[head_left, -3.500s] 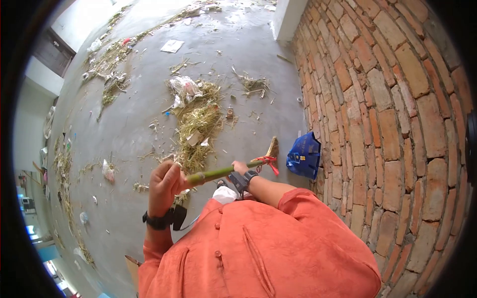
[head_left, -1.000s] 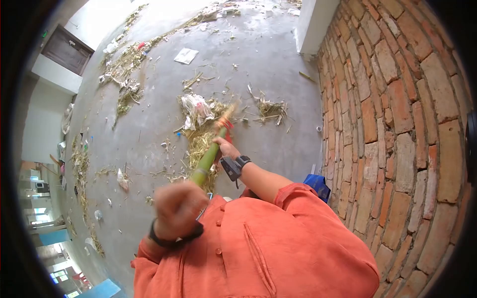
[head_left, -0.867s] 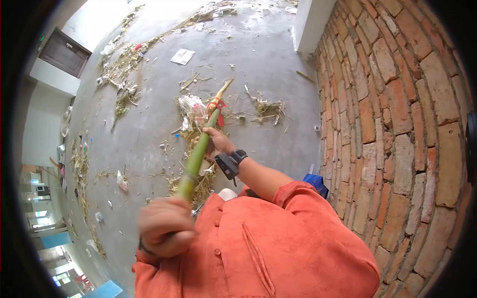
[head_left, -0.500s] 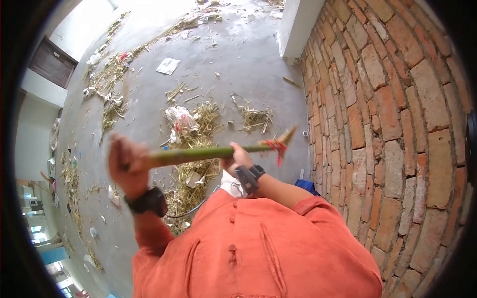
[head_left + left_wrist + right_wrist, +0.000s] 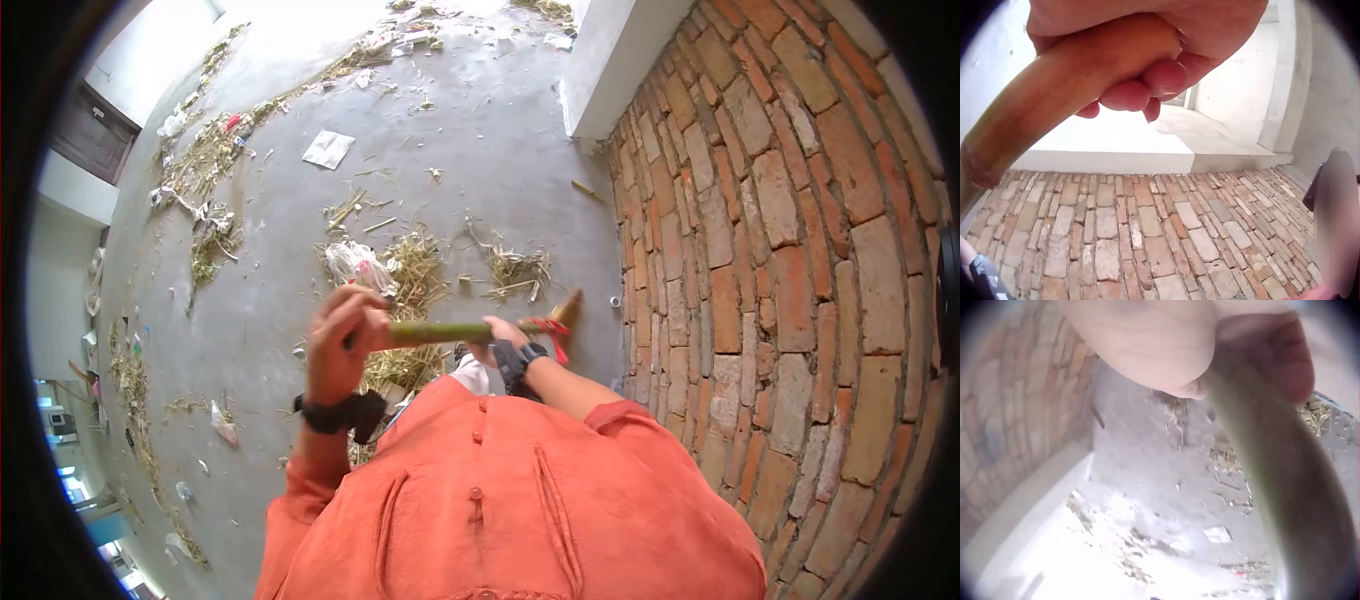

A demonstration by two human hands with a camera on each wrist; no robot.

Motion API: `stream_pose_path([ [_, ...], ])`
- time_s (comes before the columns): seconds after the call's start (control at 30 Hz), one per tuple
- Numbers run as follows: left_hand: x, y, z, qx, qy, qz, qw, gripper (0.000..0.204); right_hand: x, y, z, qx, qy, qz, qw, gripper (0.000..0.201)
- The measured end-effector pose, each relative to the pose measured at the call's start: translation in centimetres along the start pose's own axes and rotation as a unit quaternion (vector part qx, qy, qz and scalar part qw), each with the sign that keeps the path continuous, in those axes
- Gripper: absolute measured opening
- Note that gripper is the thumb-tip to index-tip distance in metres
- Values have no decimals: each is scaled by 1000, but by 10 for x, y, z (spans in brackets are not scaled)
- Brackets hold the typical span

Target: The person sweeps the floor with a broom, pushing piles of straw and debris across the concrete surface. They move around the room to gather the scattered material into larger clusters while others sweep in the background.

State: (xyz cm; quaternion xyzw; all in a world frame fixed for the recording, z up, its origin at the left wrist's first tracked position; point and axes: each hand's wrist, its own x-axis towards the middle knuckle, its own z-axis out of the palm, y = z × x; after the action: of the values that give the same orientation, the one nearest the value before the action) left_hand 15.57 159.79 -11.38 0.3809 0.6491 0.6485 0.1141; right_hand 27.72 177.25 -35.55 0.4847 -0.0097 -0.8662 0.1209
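A broom [image 5: 435,332] with a thick green handle lies across the front of the body in the head view. Red ties bind its tan head [image 5: 567,310], which is low near the floor on the right. The left hand [image 5: 345,342] grips the handle's top end, its fingers curled round it in the left wrist view, where the handle [image 5: 1041,100] runs down to the left. Further down the handle, the right hand [image 5: 503,335] holds it just above the red ties. In the right wrist view, thumb and fingers wrap the green handle [image 5: 1285,469].
A heap of straw [image 5: 410,280] with a crumpled white plastic bag [image 5: 357,266] lies ahead on the grey floor [image 5: 480,130]. More straw and litter line the left. A brick wall [image 5: 760,280] and white pillar [image 5: 610,70] stand at the right.
The broom head swung out over the straw heap about a second ago, then back right. Since half a second ago the left hand has moved right. The blue bag has left view.
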Motion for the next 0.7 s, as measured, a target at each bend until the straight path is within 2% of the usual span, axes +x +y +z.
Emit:
stream_pose_path([
  [0.03, 12, 28, -11, 72, -2, 6, 997, 10, 32, -3, 12, -110, -82, -42, 990, 30],
  [0.07, 18, 48, -15, 189, 31, 42, 981, 7, 9, -6, 54, -193, -120, 3, 974, 30],
  [0.1, 20, 61, -19, 189, 34, 42, 980, 7, 6, 0, 89, -174, -98, -45, 979, 29],
  [0.13, 19, 72, -23, 23, -5, -78, 997, 6, 18, -6, 108, -159, -138, -29, 977, 26],
  [0.17, 21, 79, -26, -144, -44, -193, 970, 4, 32, -6, 127, -108, -139, -39, 984, 25],
  [0.2, 29, 80, -24, -73, -111, -101, 986, 5, 43, -6, 142, -86, -176, -56, 979, 25],
  [0.23, 37, 80, -20, -1, -178, -7, 984, 5, 12, -1, 166, -68, -230, -45, 970, 25],
  [0.27, 41, 89, -16, 27, -166, 29, 985, 5, -1, 2, 182, -80, -237, -54, 967, 24],
  [0.3, 45, 90, -19, 24, -168, 29, 985, 5, -4, 1, 193, -91, -244, -64, 963, 24],
  [0.33, 48, 90, -25, -70, -150, 71, 984, 8, -2, -4, 195, -88, -242, -66, 964, 24],
  [0.37, 51, 90, -32, -163, -130, 111, 972, 12, 1, -8, 196, -105, -272, -45, 955, 24],
  [0.4, 57, 92, -42, -189, -124, 126, 966, 15, 2, -12, 196, -123, -304, -25, 944, 25],
  [0.47, 67, 86, -54, -222, -123, 143, 957, 19, -15, -19, 193, -120, -272, -36, 954, 26],
  [0.53, 78, 76, -56, -240, -21, 115, 964, 22, -24, -28, 174, -117, -196, -45, 973, 26],
  [0.57, 84, 69, -54, -247, -25, 114, 962, 22, -28, -37, 160, -124, -177, -65, 974, 25],
  [0.63, 102, 45, -44, -266, 32, -15, 963, 26, -39, -54, 130, -95, -108, -85, 986, 25],
  [0.7, 119, 15, -29, -315, 13, -91, 945, 24, -54, -72, 94, -39, -74, -96, 992, 30],
])
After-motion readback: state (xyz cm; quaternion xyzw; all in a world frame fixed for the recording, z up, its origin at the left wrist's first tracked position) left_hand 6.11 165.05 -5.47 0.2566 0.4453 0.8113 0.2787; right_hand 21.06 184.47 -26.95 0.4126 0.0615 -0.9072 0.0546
